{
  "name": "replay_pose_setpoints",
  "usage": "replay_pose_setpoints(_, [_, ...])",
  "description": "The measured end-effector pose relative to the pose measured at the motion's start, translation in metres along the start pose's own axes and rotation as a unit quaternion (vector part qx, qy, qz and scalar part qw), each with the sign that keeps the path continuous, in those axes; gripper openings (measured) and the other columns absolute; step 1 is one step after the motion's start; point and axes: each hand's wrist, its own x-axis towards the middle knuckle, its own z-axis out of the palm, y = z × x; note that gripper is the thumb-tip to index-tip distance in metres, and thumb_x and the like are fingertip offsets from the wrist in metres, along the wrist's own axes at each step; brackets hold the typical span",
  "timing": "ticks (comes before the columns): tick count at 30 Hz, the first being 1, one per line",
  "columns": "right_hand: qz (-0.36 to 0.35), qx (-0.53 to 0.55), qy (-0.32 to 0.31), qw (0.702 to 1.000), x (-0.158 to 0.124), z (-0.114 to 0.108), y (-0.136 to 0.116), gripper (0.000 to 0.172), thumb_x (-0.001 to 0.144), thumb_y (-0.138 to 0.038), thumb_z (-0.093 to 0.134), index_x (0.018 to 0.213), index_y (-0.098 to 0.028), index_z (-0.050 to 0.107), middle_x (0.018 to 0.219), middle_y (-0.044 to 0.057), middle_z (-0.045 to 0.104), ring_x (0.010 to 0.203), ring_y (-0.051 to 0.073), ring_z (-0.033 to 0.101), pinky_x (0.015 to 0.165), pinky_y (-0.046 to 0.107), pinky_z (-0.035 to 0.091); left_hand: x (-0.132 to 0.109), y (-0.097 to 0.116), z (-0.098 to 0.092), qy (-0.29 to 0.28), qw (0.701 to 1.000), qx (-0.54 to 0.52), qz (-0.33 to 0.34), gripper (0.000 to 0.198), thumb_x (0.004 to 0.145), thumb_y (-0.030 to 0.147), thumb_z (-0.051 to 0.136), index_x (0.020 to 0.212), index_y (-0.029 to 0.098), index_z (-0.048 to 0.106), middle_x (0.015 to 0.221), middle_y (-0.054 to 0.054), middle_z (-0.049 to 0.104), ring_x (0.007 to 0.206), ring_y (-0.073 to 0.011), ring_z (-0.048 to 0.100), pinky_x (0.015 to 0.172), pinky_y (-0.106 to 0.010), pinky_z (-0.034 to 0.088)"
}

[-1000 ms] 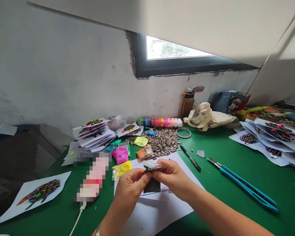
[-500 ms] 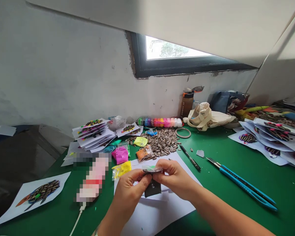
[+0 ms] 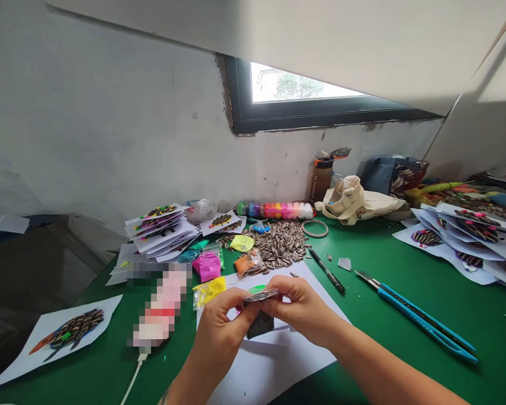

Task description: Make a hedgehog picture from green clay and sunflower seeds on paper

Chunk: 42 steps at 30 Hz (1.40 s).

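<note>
2 pinches meet on 1 small clear plastic packet point(image 3: 260, 296), held in the air above the white paper point(image 3: 257, 374): my left hand point(image 3: 219, 332) and my right hand point(image 3: 301, 309) each press thumb and fingers together on it, with the fingers curled rather than spread. Its contents look dark, but they are too small to tell. Just below my hands, a black rectangular piece point(image 3: 260, 325) lies on the paper, partly hidden by them.

The paper's far corner comes close to the sunflower seed pile point(image 3: 278, 244), and its left edge runs beside the yellow clay bag point(image 3: 209, 291). That leaves little room ahead and to my left, where the pink clay bag point(image 3: 206, 265) and orange clay bag point(image 3: 248, 262) also sit. A pixelated object point(image 3: 160, 306) with a white cable point(image 3: 131, 381) lies further left, and a seed bird picture point(image 3: 73, 329) sits near the table's left edge.

To my right there is more open room on the green tabletop point(image 3: 362, 343). A black pen point(image 3: 326, 271) lies just past the paper's right edge, and a blue utility knife point(image 3: 417, 318) lies well apart from my right hand.
</note>
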Motion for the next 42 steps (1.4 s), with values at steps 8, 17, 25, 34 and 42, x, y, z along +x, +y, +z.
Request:
replay_pose_setpoints(8, [-0.123,-0.098,0.042,0.987,0.0,-0.004,-0.008,0.007,0.079,-0.019,0.066,0.085,-0.019,0.069,0.078,0.001,0.063,0.073,0.014,0.057,0.067,0.026,0.046,-0.001,0.002,-0.001,0.029,0.999,0.004,0.046,0.018,0.084,0.034,0.065,0.094,0.024,0.076,0.092,-0.004,0.075,0.086,-0.0219,0.066,0.077,-0.028,0.051])
replay_pose_setpoints(17, [-0.318,-0.258,0.119,0.905,-0.015,-0.003,-0.024,0.022,0.086,-0.011,0.055,0.102,-0.023,0.065,0.095,0.007,0.062,0.088,0.019,0.058,0.077,0.034,0.052,-0.004,0.008,-0.003,0.027,0.994,0.053,0.093,0.017,0.088,0.029,0.06,0.091,0.026,0.076,0.086,-0.004,0.074,0.079,-0.0204,0.066,0.071,-0.027,0.051])
replay_pose_setpoints(25, [-0.319,-0.326,0.119,0.882,-0.011,-0.001,-0.017,0.015,0.087,-0.008,0.054,0.09,-0.02,0.063,0.097,0.008,0.061,0.092,0.02,0.054,0.082,0.038,0.049,-0.005,0.0,0.002,0.044,0.981,0.122,0.141,0.013,0.088,0.024,0.06,0.088,0.026,0.073,0.083,-0.002,0.072,0.077,-0.0184,0.064,0.071,-0.026,0.049])
replay_pose_setpoints(34, [-0.334,-0.33,0.112,0.876,-0.014,0.003,-0.016,0.014,0.085,-0.009,0.055,0.086,-0.02,0.064,0.101,0.008,0.059,0.102,0.023,0.052,0.09,0.042,0.047,-0.004,-0.004,0.002,0.075,0.973,0.151,0.159,0.016,0.088,0.021,0.06,0.095,0.027,0.072,0.09,-0.002,0.073,0.083,-0.019,0.065,0.075,-0.026,0.049])
replay_pose_setpoints(42, [-0.266,-0.283,0.134,0.912,-0.011,0.005,-0.011,0.012,0.088,-0.013,0.055,0.093,-0.021,0.063,0.096,0.007,0.06,0.091,0.02,0.055,0.079,0.038,0.049,-0.004,-0.004,0.004,0.075,0.949,0.203,0.23,0.015,0.091,0.018,0.055,0.095,0.024,0.068,0.085,-0.002,0.071,0.078,-0.0171,0.064,0.07,-0.027,0.049])
